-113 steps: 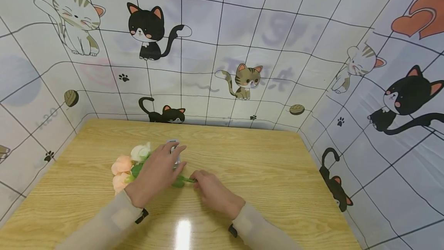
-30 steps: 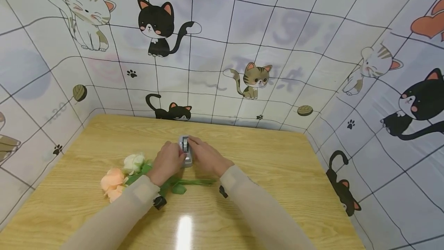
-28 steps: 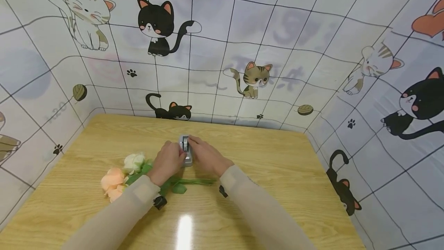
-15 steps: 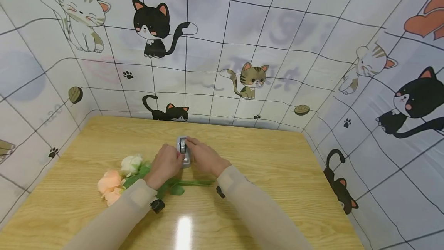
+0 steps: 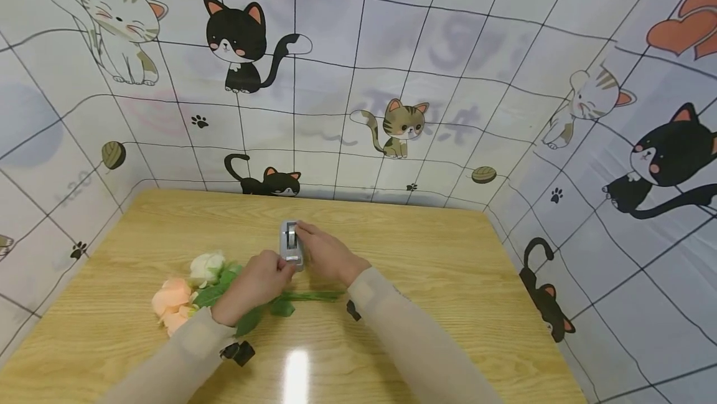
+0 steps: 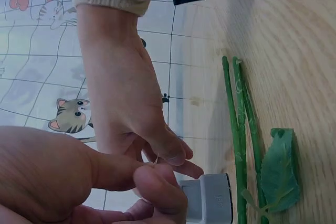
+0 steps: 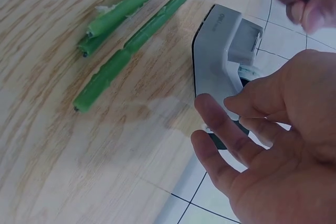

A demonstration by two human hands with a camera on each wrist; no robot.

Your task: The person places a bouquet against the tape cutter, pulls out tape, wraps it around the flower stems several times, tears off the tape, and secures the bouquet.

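Observation:
A grey tape dispenser [image 5: 291, 259] stands on the table in the head view, its roll seen from above. My right hand [image 5: 327, 254] holds its right side; in the right wrist view its fingertips [image 7: 207, 103] lie against the grey body. My left hand [image 5: 254, 282] is at the dispenser's near end, thumb and forefinger pinched together. A thin clear sliver, apparently tape [image 6: 157, 159], shows at those fingertips in the left wrist view. Behind and under the left forearm lies a bunch of artificial flowers, with a white bloom [image 5: 207, 267], peach blooms [image 5: 170, 295] and green stems [image 5: 313, 296].
The wooden table [image 5: 426, 304] backs onto a white sheet [image 5: 336, 49] printed with cats and grid lines, which also rises on both sides. The stem ends point right, close below the right wrist. Light glares off the table's near part.
My left hand has drawn back from the dispenser's middle to its near end, toward me and left. The right hand stays at the dispenser. Earlier, both hands were at the flowers.

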